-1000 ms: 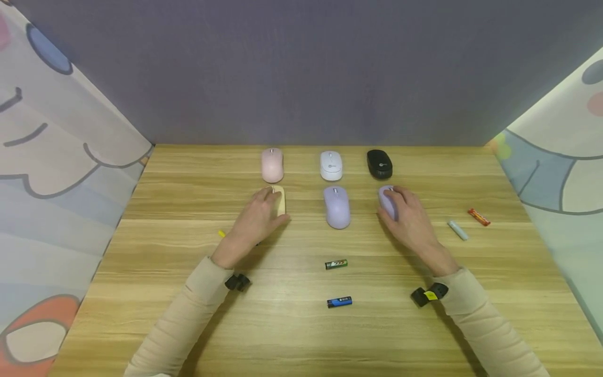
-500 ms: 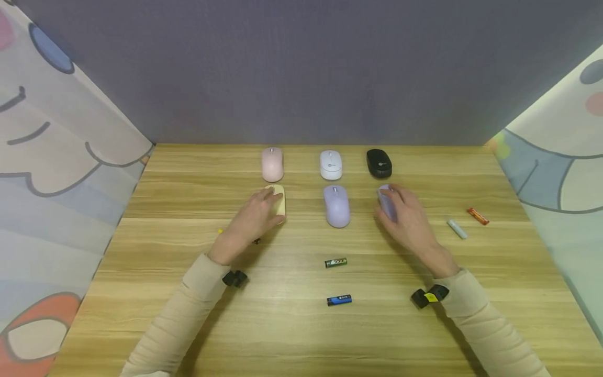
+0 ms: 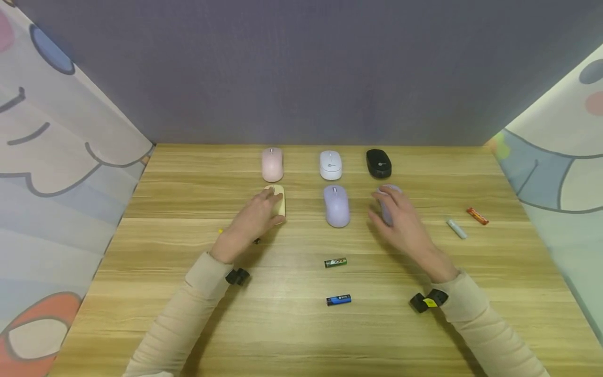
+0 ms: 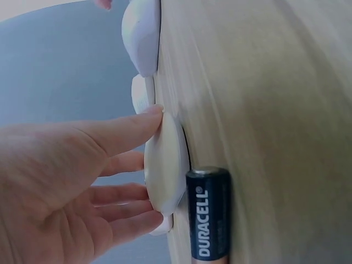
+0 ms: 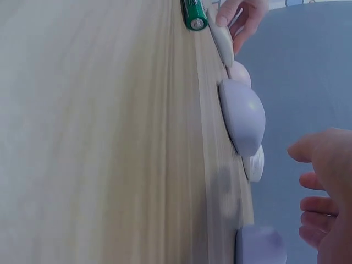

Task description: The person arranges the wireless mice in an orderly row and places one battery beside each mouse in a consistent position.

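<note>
Yellow mouse [image 3: 280, 207] pinched by left grip [image 3: 252, 220]; right grip [image 3: 405, 224] spread above lilac mouse [image 5: 261, 246].

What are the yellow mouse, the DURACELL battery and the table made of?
Yellow mouse: probably plastic; smooth, matte-looking shell. DURACELL battery: seemingly metal, with a shiny silvery end and dark printed wrapper. Table: wood or wood-look laminate; streaky grain, slight sheen.

From above, the head view faces forward and down across the desk [image 3: 282, 335], while both wrist views look low and close along it, tipped sideways, sharing the yellow mouse [image 4: 166, 165].
</note>
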### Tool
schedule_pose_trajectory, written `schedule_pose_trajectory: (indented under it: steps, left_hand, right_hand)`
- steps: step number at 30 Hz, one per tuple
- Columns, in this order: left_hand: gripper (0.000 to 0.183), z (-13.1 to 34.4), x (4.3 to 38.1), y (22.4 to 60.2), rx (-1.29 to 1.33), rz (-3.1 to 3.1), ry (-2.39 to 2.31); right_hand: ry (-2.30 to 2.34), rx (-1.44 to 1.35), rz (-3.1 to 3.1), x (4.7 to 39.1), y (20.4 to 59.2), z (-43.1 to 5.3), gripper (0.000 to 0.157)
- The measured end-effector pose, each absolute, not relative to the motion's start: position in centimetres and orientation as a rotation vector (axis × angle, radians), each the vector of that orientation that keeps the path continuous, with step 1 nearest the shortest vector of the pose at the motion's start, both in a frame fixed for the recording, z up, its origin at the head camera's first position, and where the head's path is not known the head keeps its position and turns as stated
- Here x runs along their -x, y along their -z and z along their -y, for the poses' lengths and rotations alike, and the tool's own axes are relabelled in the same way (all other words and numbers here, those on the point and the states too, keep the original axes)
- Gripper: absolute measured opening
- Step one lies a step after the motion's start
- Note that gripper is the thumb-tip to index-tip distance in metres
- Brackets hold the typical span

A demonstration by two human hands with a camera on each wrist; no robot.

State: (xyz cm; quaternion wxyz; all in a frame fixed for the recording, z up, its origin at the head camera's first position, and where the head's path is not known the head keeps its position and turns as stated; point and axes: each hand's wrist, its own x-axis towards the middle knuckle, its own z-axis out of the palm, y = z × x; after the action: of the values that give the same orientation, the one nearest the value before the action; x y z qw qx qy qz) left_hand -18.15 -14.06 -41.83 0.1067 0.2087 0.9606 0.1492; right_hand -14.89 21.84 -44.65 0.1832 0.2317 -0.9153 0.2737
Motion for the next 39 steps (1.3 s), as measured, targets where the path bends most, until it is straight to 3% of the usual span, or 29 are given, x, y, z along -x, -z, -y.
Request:
schedule_pose_trajectory:
  steps: [10, 39]
  left_hand:
    - [0.067, 14.2, 18.0, 42.0, -0.622, -2.843, -0.434]
    - [0.068, 14.1, 17.9, 42.0, -0.584, -2.819, -0.452]
  right_hand:
    - [-0.816, -0.739, 2.683, 13.9, 44.2, -20.2, 0.050]
    - [-0.724, -1.394, 2.594, 12.1, 45.1, -17.3, 0.050]
